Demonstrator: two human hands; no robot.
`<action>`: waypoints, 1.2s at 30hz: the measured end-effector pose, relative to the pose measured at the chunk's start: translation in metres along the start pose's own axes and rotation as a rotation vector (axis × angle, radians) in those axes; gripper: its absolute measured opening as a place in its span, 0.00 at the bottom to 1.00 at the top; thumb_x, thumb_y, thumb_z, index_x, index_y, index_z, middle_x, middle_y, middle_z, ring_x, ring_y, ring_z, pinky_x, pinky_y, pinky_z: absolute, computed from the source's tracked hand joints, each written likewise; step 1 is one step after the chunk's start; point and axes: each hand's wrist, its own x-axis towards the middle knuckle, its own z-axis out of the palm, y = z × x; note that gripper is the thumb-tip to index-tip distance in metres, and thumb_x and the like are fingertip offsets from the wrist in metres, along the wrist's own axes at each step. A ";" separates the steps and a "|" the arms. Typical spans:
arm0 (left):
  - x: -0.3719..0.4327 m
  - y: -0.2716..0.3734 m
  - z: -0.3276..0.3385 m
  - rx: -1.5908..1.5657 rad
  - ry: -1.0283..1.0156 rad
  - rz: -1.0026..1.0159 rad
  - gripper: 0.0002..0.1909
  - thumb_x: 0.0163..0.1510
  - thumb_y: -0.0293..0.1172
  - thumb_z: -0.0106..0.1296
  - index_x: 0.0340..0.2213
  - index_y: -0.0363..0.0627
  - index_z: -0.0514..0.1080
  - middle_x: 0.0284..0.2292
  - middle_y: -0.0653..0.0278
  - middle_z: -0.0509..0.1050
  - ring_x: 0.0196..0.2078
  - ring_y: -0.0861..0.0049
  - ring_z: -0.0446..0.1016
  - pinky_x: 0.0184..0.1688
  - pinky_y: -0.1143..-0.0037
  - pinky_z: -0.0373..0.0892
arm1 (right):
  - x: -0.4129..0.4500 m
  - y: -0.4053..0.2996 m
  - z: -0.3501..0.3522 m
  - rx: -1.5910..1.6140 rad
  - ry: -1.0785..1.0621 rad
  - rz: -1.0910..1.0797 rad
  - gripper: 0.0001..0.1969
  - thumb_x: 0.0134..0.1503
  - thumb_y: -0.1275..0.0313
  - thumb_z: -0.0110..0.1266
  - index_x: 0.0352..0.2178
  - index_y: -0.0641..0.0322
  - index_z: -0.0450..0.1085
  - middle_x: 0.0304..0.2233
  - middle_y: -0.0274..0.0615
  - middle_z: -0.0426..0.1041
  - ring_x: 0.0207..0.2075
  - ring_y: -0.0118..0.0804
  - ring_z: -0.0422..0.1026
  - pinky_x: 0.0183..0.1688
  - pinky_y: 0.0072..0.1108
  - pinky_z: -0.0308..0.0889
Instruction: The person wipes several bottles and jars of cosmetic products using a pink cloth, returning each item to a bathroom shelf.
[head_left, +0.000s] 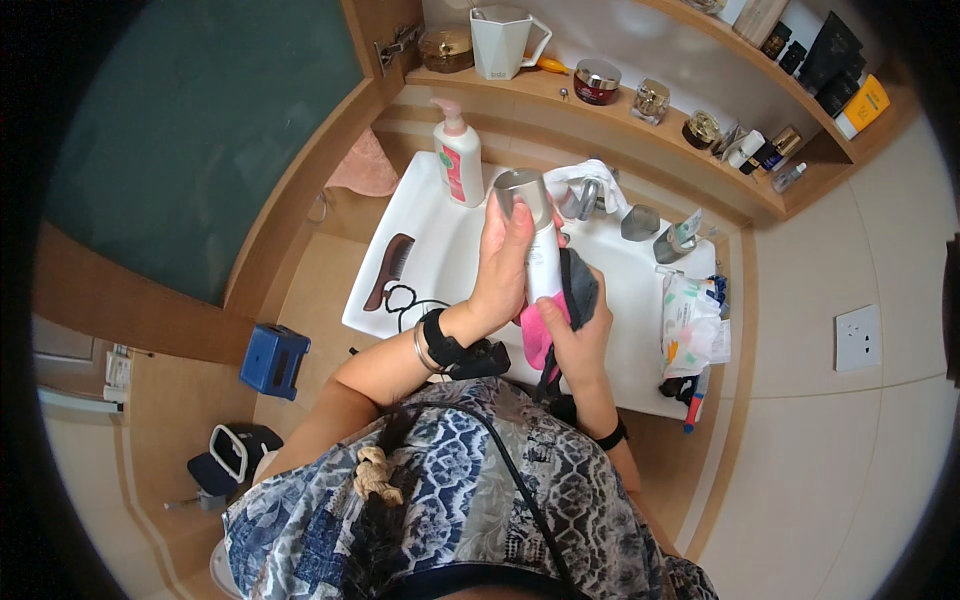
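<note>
A white bottle (544, 262) with a silver cap (520, 187) is held tilted above the white washbasin (634, 360). My left hand (504, 266) wraps around its upper part, the thumb lying on the cap. My right hand (589, 337) grips a pink and dark grey cloth (538, 341) against the lower end of the bottle, with the thumb near the white body. The cloth partly covers the bottle's base, and a dark strap-like piece hangs below it. Both wrists wear black bands; a silver bangle (421, 351) is also on the left one.
On the basin's left are a brown comb (390, 270) and a pump bottle (459, 161). A white cloth (589, 180) drapes over the faucet (589, 201). Grey cups (640, 223) and a wipes packet (686, 322) line the right. Above runs a wooden shelf (551, 86) with jars and a mug (501, 45).
</note>
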 end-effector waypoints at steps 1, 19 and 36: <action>-0.002 0.000 0.001 0.001 0.005 0.000 0.26 0.62 0.53 0.35 0.49 0.43 0.55 0.35 0.61 0.67 0.35 0.78 0.68 0.39 0.77 0.67 | 0.002 -0.001 0.001 -0.006 0.022 0.000 0.27 0.50 0.66 0.61 0.49 0.68 0.61 0.40 0.49 0.73 0.42 0.36 0.72 0.47 0.26 0.65; 0.023 0.000 -0.051 0.468 0.187 0.358 0.29 0.59 0.47 0.47 0.53 0.39 0.55 0.39 0.65 0.67 0.41 0.82 0.64 0.46 0.77 0.62 | 0.000 0.038 0.017 -0.053 -0.108 0.213 0.21 0.55 0.65 0.55 0.46 0.68 0.66 0.40 0.44 0.74 0.42 0.33 0.71 0.47 0.24 0.65; 0.079 -0.070 -0.295 0.590 0.492 -0.104 0.21 0.41 0.13 0.59 0.37 0.40 0.64 0.31 0.67 0.69 0.35 0.80 0.68 0.38 0.78 0.68 | -0.022 0.049 -0.030 0.107 0.051 0.352 0.18 0.55 0.75 0.54 0.47 0.70 0.66 0.43 0.41 0.71 0.44 0.32 0.68 0.50 0.23 0.62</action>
